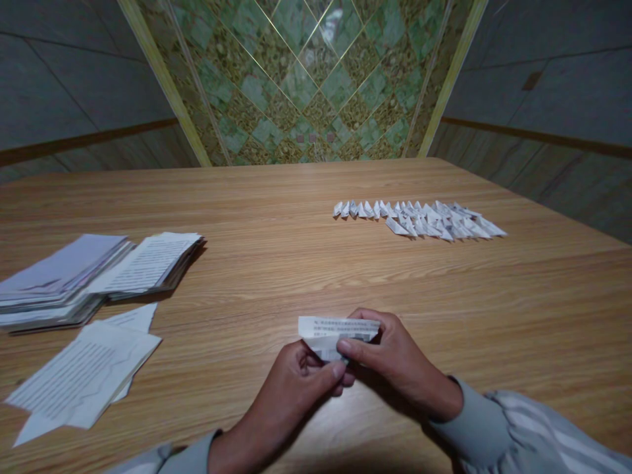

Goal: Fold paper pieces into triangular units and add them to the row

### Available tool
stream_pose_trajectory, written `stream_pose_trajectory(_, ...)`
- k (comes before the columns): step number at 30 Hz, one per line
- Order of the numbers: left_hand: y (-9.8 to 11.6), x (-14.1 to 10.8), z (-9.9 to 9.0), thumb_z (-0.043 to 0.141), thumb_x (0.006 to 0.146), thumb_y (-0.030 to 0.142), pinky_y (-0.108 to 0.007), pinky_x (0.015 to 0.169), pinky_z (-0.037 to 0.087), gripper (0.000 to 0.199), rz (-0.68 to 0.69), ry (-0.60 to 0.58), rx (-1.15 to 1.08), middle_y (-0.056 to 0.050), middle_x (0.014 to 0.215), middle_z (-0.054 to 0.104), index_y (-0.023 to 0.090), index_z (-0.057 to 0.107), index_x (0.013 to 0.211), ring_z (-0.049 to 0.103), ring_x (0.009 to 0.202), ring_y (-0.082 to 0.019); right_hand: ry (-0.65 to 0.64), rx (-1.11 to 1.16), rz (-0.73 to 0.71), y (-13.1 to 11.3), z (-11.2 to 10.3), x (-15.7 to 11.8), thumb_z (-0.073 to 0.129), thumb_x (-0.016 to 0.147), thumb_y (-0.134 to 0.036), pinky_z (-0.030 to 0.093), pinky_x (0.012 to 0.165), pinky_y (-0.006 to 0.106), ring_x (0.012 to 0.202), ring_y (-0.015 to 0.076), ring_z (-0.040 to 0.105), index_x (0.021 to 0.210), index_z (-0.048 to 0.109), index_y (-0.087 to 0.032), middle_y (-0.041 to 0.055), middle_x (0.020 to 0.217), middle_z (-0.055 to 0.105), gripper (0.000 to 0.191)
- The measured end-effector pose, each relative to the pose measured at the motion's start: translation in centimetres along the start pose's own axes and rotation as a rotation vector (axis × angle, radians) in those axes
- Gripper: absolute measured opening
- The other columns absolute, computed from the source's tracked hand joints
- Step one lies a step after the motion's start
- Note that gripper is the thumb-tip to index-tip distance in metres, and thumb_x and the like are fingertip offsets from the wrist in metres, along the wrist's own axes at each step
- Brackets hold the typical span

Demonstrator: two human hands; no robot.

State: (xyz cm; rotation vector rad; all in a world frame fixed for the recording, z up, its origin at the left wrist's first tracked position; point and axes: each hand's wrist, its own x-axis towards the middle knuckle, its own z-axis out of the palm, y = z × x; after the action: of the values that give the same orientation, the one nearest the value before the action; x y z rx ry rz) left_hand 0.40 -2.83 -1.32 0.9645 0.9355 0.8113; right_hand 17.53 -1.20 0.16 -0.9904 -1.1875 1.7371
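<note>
Near the front of the table, a partly folded sheet of printed paper (323,328) is held up between both hands. My left hand (301,378) pinches its lower edge, thumb in front and fingers behind. My right hand (388,345) grips the right side, with the thumb pressed on the printed face and the fingers curled behind. The paper has a wide top edge and narrows toward the bottom. Parts of its lower edge are covered by my thumbs.
Rows of small folded paper pieces (439,220) stand at the back right of the wooden table (257,263). On the left lie stacks of paper (148,263), and several loose printed sheets (89,372) lie in front of them. A tiled wall (306,85) rises behind the table.
</note>
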Motion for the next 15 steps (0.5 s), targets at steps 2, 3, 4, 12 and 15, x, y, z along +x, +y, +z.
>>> stream_pose_trajectory(2,0.1,0.1,-0.2,0.084,0.074,0.047,-0.025,0.071,0.056,0.045,0.013,-0.018,-0.046,-0.011,0.086,0.078,0.011,0.076,0.101,0.071,0.077,-0.018,0.013,-0.008,0.012,-0.1,-0.1,0.1,0.084,0.070,-0.049,0.045,0.051,0.024,0.052,0.0113,0.056,0.078,0.057,-0.015,-0.0015,0.062,0.061,0.044)
stream_pose_trajectory(3,0.1,0.1,-0.2,0.083,0.076,0.046,-0.026,0.072,0.056,0.045,0.006,-0.016,-0.068,-0.011,0.087,0.078,0.010,0.076,0.103,0.071,0.077,-0.018,0.017,-0.023,0.014,-0.1,-0.1,0.1,0.084,0.070,-0.049,0.045,0.051,0.024,0.052,0.0113,0.056,0.077,0.058,-0.016,-0.0018,0.062,0.061,0.043)
stream_pose_trajectory(4,0.1,0.1,-0.3,0.083,0.076,0.044,-0.026,0.072,0.056,0.044,-0.010,-0.001,-0.086,-0.011,0.087,0.078,0.010,0.076,0.104,0.072,0.078,-0.018,0.020,-0.049,0.010,-0.1,-0.2,0.1,0.083,0.071,-0.048,0.044,0.051,0.024,0.052,0.0115,0.056,0.077,0.058,-0.016,-0.0019,0.062,0.061,0.041)
stream_pose_trajectory(12,-0.2,0.2,-0.2,0.085,0.072,0.044,-0.023,0.062,0.055,0.044,-0.041,0.107,-0.068,-0.012,0.085,0.079,0.011,0.077,0.099,0.073,0.072,-0.019,0.283,-0.723,-0.406,-1.7,-1.7,0.7,0.074,0.079,-0.023,0.042,0.067,0.030,0.074,0.0183,0.059,0.075,0.073,-0.018,0.0020,0.072,0.067,0.007)
stream_pose_trajectory(15,-0.1,0.2,0.2,0.086,0.068,0.047,-0.024,0.060,0.055,0.046,-0.051,0.139,-0.007,-0.012,0.081,0.079,0.009,0.078,0.093,0.073,0.069,-0.019,0.273,-0.815,-0.453,-1.8,-1.8,0.8,0.078,0.075,-0.014,0.040,0.066,0.029,0.070,0.0171,0.058,0.069,0.071,-0.018,-0.0003,0.066,0.065,0.010)
